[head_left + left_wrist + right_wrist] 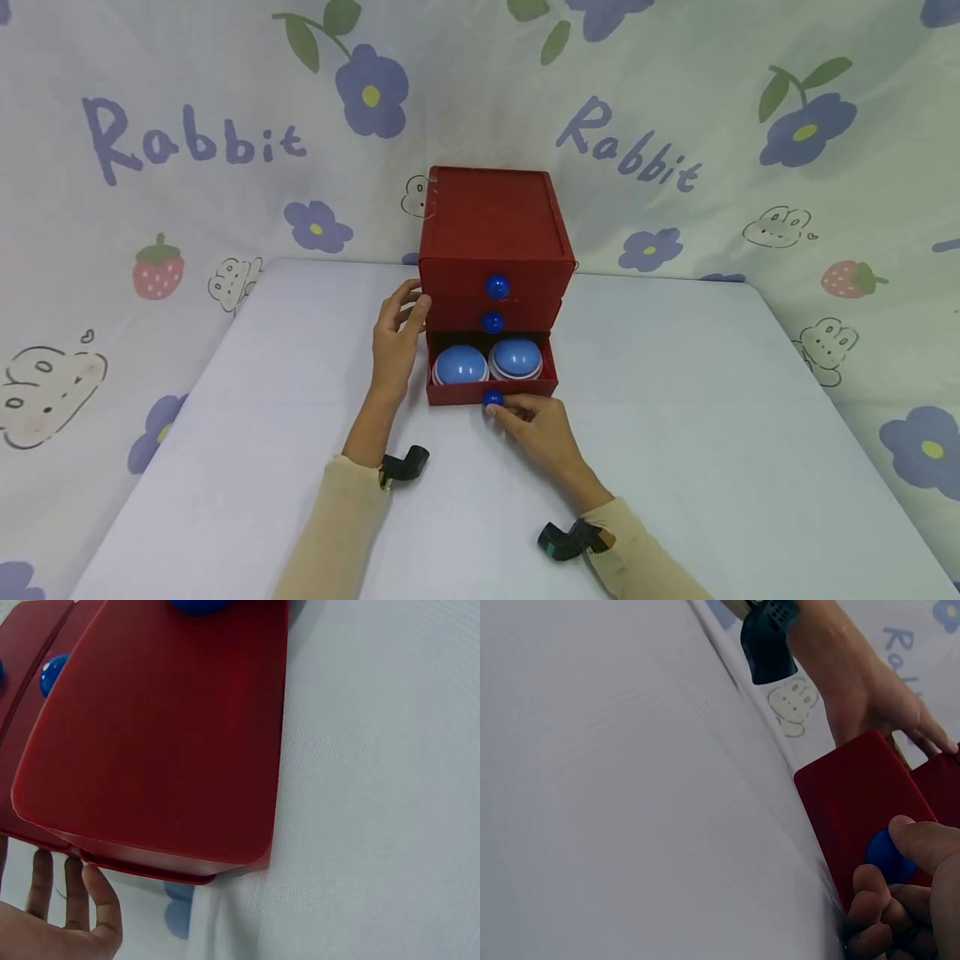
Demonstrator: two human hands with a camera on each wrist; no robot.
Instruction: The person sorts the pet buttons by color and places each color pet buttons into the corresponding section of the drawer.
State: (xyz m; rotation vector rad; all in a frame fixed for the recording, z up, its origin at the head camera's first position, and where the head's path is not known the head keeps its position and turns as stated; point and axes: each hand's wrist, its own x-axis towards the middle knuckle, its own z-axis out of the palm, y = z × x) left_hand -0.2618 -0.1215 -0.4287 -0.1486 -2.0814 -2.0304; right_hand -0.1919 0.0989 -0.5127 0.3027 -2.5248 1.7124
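Note:
A red drawer cabinet (495,212) with blue round knobs stands on the white table. Its bottom drawer (450,397) is pulled out, and two light-blue domed objects with white rims, a left one (461,364) and a right one (517,357), sit side by side in it. My right hand (546,433) pinches the blue knob (889,855) on this drawer between thumb and fingers. Against the cabinet's left side rests my left hand (396,337), fingers extended. The left wrist view shows its fingertips (97,881) at the cabinet's edge.
Two upper drawers, with a top knob (498,287) and a middle knob (492,322), are closed. Behind the table (675,433) hangs a curtain (495,100) printed with flowers and rabbits. Each wrist wears a black camera mount (405,463).

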